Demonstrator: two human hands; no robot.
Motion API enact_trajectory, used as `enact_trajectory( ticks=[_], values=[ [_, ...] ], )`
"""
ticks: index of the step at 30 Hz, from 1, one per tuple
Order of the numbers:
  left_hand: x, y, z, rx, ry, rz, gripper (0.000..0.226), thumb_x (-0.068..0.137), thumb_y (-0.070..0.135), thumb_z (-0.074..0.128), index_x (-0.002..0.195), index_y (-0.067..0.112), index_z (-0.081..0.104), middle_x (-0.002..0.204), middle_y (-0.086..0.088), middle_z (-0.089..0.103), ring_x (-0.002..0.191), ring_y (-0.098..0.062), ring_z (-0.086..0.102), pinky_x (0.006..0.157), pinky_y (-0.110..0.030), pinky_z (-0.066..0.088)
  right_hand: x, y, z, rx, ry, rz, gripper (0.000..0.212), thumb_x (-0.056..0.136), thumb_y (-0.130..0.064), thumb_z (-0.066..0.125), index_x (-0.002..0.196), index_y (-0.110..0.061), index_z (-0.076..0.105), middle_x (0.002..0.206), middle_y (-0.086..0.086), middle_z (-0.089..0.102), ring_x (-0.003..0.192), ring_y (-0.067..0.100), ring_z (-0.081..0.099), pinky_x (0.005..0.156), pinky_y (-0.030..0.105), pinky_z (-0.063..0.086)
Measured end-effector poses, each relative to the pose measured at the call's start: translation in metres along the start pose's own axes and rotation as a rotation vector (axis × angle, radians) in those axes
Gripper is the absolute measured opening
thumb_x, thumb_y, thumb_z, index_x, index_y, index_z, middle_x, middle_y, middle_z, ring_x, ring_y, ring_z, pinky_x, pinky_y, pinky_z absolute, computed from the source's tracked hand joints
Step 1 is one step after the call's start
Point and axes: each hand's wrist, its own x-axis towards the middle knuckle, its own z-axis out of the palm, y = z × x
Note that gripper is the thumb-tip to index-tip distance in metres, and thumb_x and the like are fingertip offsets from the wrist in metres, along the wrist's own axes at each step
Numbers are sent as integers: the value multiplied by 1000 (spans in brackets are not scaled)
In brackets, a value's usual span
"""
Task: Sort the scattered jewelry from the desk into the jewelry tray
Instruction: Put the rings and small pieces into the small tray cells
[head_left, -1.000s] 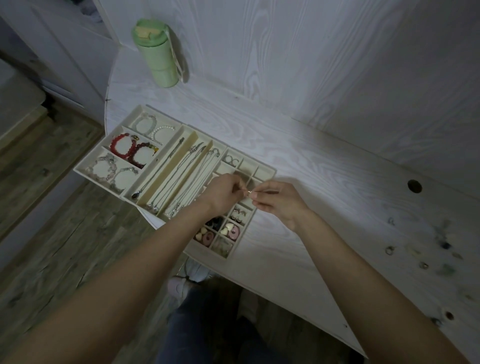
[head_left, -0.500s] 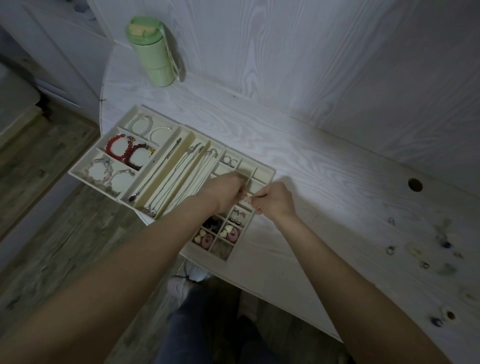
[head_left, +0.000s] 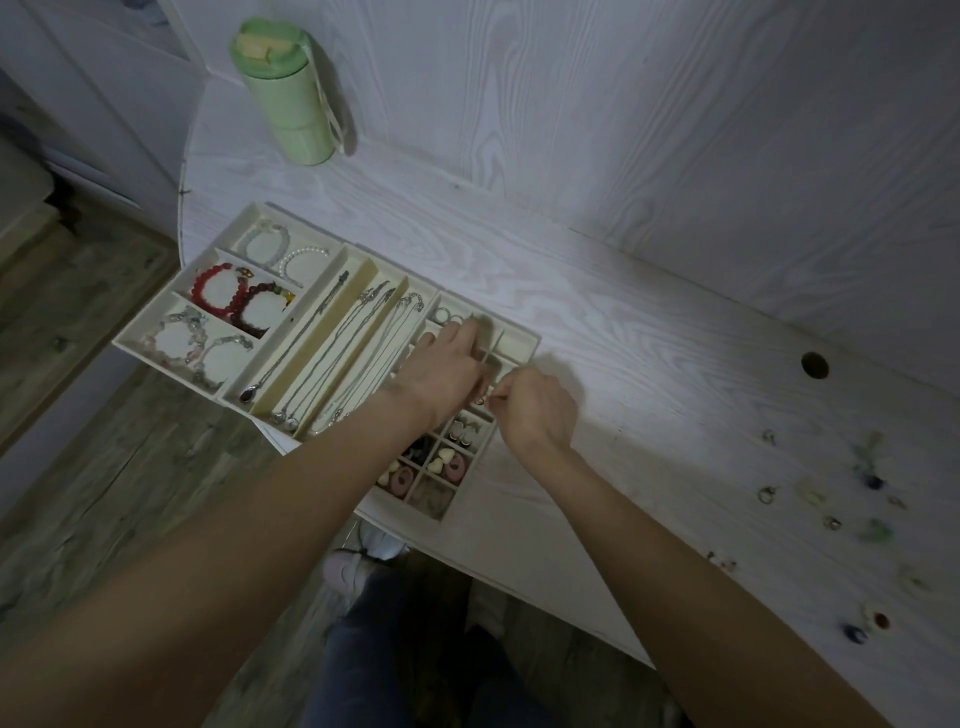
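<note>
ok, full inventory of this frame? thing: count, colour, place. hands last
cream compartmented jewelry tray: one, cream, left half of the desk
beaded bracelets: several, red, dark red, white and clear, tray's left compartments
silver chain necklaces: several, silver, tray's long middle slots
small earrings and rings: many, pink, cream and dark, tray's small right cells
scattered loose jewelry: about a dozen small pieces, silver, green and blue, desk's right side
green lidded water bottle: one, green, back left of the desk
white wood-grain desk: one, white
left hand: over the small cells
right hand: pinches a tiny piece at the tray's edge
</note>
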Motion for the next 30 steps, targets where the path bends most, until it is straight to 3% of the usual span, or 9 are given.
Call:
enact_trajectory(
  ticks=[5,10,13,19,22,25,27,30],
  values=[
    [2,10,0,222,23,20,30,85,16,61,115,13,63,143,-8,24,129,-25,29,104,-39,29,-3,-4,-2,-170,-9,-91,14,94,-10,50,93,-10,64,97,8,67,89,25,63,64,29,38],
    [-2,10,1,132,20,6,37,82,10,64,118,12,60,145,-9,23,131,-25,28,105,-38,29,-5,-10,-5,-254,-25,-133,18,94,-3,44,100,-9,60,105,11,64,98,27,62,68,30,36],
    [-10,2,-2,28,61,19,26,87,17,61,112,15,64,142,-7,29,129,-23,29,103,-36,31,-7,-10,-6,-283,-16,-157,17,92,-3,48,101,-9,61,105,11,65,97,28,63,67,29,37],
    [-29,-16,0,-67,93,-41,40,85,8,62,122,21,59,143,-1,32,130,-19,30,104,-33,31,-5,3,-1,-161,80,-145,19,88,-3,52,79,-11,67,85,4,68,78,22,66,55,26,39],
    [-36,-18,-1,-65,45,-51,42,88,13,59,129,22,55,142,0,31,128,-19,30,106,-35,29,-4,12,-9,-64,122,-148,21,87,-4,54,83,-14,71,91,0,67,81,19,65,56,24,38],
    [-40,-15,-4,-28,-3,-14,42,91,18,54,132,25,52,150,-2,21,135,-21,22,108,-37,25,-6,14,-12,-61,89,-216,14,91,-17,59,90,-19,72,102,-1,62,90,18,62,62,24,37],
    [-40,-13,-5,9,-17,3,42,92,22,53,133,30,51,151,-2,18,137,-22,20,107,-37,24,-5,9,-7,-107,77,-247,14,90,-18,60,85,-18,73,99,-1,62,88,18,62,61,24,37],
    [-38,-14,-5,84,-12,49,43,91,22,53,132,35,52,151,-1,18,136,-21,20,106,-37,24,-3,2,0,-194,73,-243,19,84,-4,58,71,-13,67,92,2,62,79,20,62,56,25,34]
  ],
)
